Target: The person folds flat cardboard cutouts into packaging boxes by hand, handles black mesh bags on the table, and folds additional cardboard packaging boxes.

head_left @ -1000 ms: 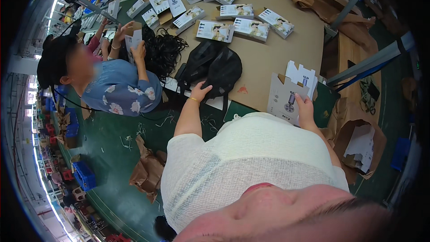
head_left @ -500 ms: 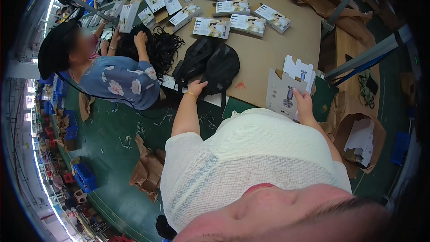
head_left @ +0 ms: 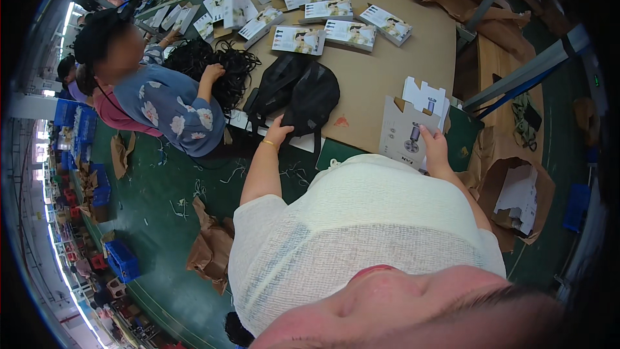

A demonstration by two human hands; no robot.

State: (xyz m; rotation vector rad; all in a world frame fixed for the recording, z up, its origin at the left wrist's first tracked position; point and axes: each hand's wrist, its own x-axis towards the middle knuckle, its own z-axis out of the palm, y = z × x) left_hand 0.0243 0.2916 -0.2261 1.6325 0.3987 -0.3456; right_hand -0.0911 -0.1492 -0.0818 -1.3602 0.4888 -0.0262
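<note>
- Carton [head_left: 397,132], flattened and grey-faced, is at the counter's [head_left: 420,61] near right edge, overlapping white cartons [head_left: 421,94].
- Right hand [head_left: 436,147]: fingers closed on the carton's right side, thumb on its front.
- Left hand [head_left: 277,134]: fingers touching the near edge of a black bag [head_left: 315,94]; how far they close, I cannot tell.
- Printed boxes [head_left: 298,41] lie scattered beyond the bag.
- Co-worker [head_left: 174,110] stands at left.

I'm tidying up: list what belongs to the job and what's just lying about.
The job, likely:
flat grey-white cardboard carton, right hand gripping it
black fabric bag, left hand touching it
white oblong cardboard boxes

Lying about, likely:
crumpled brown paper, floor
blue plastic crate, floor
</note>
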